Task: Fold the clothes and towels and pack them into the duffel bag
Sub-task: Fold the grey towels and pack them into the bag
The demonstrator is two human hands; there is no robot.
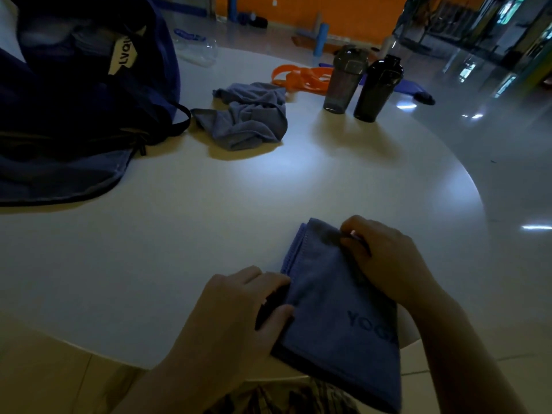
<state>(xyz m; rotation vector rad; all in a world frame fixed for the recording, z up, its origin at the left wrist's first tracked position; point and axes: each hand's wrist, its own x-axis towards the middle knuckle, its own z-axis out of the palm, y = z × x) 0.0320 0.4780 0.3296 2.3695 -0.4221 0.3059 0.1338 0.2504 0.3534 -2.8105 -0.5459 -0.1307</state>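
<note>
Head view: a blue towel [334, 306], already folded into a narrow strip, is held at the near table [179, 234] edge, its left side pinched by the left hand [239, 312] and its right edge gripped by the curled fingers of the right hand [385, 258]. A second towel [245, 118] is seen crumpled, well apart from the first and just beside the open duffel bag [74, 109], so folding is judged about half done and packing not begun, though the bag's inside is too dark to tell.

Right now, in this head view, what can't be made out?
- Inside of the duffel bag: too dark, and cut off by the left edge.
- Print on the folded towel: its end hidden by the right hand and forearm.
- Left hand fingertips: tucked under the towel's edge.
- Bottles: contents too dark.
</note>
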